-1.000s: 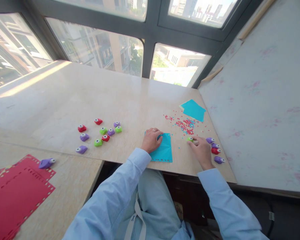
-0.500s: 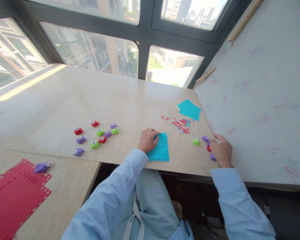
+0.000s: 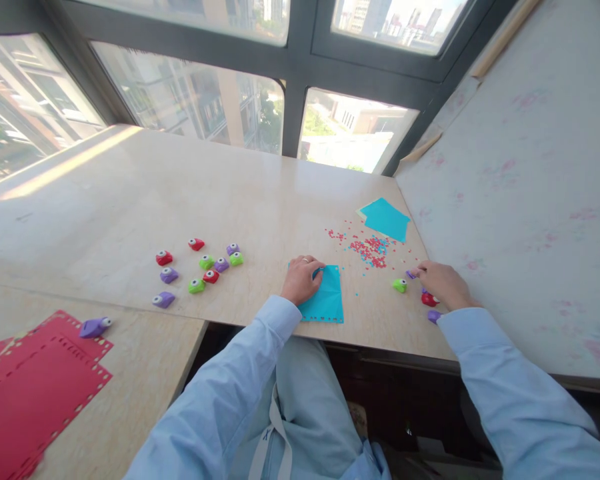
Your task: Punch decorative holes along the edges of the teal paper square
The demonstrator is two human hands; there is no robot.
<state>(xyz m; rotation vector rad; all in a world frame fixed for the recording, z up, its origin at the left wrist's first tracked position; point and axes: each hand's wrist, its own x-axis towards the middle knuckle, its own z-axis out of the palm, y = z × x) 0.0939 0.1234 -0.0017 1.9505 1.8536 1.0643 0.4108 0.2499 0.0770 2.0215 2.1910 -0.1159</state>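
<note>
Pale wall (image 3: 520,200), seemingly flower-patterned

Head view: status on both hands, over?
Left hand resting on blue sheet. Right hand at a purple punch, grip unclear. Green punch, red punch close by.

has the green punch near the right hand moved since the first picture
Yes, the green punch has moved right, closer to the flowered wall.

Both arms (image 3: 225,383) reach forward; the left hand (image 3: 301,280) rests palm down, fingers (image 3: 310,265) curled, while the right hand (image 3: 444,285), out wide, pinches with its fingertips (image 3: 421,269).
</note>
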